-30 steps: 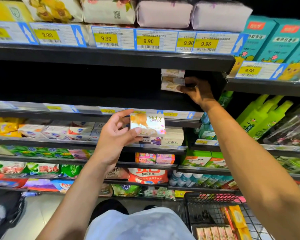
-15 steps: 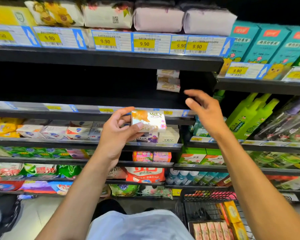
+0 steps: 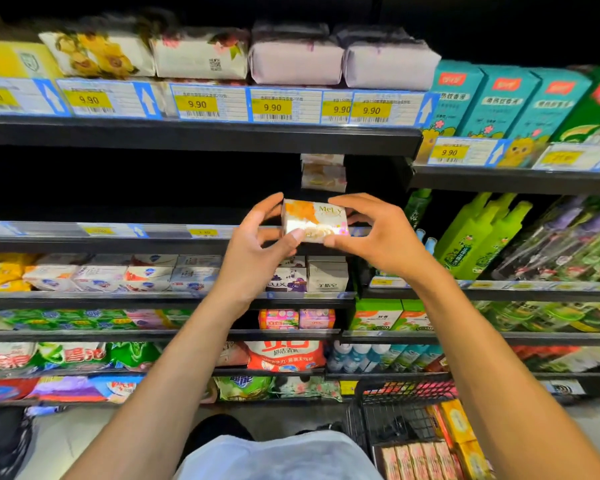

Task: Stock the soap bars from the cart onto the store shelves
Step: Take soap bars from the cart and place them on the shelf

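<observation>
The boxed soap bar (image 3: 314, 221), with an orange flower and "MeLy" on its face, is up between my two hands, level, printed side toward me. It sits in front of the price rail of a dark shelf (image 3: 118, 239). My left hand (image 3: 253, 252) grasps its left end, thumb under the lower front edge and forefinger over the top corner. My right hand (image 3: 378, 237) pinches the right end the same way, thumb at the lower edge and fingers (image 3: 349, 202) curled over the top.

Just above and behind the box, deep in that shelf, stands a small stack of like soap boxes (image 3: 323, 174); the space to its left lies in shadow. On the shelf below are rows of wrapped soaps (image 3: 101, 277). To the right stand green bottles (image 3: 478, 233).

On the top shelf, soft wrapped packs (image 3: 297, 60) sit over yellow 9.90 price tags (image 3: 272, 107), with teal cartons (image 3: 499, 98) beside them.

Low on my right is the black wire cart (image 3: 378, 420). It holds a row of pink soap boxes (image 3: 420, 459) and yellow packs (image 3: 461, 427) next to them.
</observation>
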The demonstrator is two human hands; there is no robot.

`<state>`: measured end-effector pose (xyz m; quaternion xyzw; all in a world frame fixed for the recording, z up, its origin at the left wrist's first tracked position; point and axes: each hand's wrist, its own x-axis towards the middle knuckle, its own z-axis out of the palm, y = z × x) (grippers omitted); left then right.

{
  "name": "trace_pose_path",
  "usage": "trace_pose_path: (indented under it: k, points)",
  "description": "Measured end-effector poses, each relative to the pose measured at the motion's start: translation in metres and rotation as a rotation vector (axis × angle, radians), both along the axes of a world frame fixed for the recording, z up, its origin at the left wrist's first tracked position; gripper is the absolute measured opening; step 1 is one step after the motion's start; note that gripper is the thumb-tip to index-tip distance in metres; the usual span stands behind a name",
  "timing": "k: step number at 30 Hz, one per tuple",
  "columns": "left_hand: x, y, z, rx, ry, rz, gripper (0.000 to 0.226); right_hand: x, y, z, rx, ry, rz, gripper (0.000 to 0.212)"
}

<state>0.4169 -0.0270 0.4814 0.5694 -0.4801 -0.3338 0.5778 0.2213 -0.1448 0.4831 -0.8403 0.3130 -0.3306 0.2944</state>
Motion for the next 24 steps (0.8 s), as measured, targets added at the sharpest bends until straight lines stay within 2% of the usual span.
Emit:
trace_pose_path:
  k: [4, 7, 9, 12, 17, 21, 24]
  points:
    - [0.018, -0.008, -0.023, -0.106, -0.637, 0.137, 0.059, 0.005, -0.019, -0.002, 0.085, -0.053, -0.097, 0.056]
    - [0.027, -0.009, -0.038, -0.111, -1.151, 0.137, 0.063, 0.009, -0.043, -0.002, 0.167, -0.051, -0.154, 0.058]
    - [0.028, -0.009, -0.046, -0.066, -1.351, 0.089, 0.069, 0.014, -0.062, -0.001, 0.162, -0.001, -0.195, 0.060]
    - [0.028, -0.009, -0.053, -0.028, -1.381, 0.056, 0.079, 0.023, -0.086, -0.005, 0.126, -0.029, -0.197, 0.055]
    - [0.029, -0.010, -0.055, -0.041, -1.385, 0.065, 0.078, 0.032, -0.122, -0.019, 0.141, -0.052, -0.153, 0.058]
    - [0.031, -0.010, -0.055, -0.051, -1.405, 0.066, 0.079, 0.033, -0.152, -0.036, 0.183, -0.082, -0.112, 0.081]
    - [0.032, -0.009, -0.056, -0.051, -1.409, 0.061, 0.081, 0.035, -0.158, -0.034, 0.196, -0.107, -0.135, 0.080]
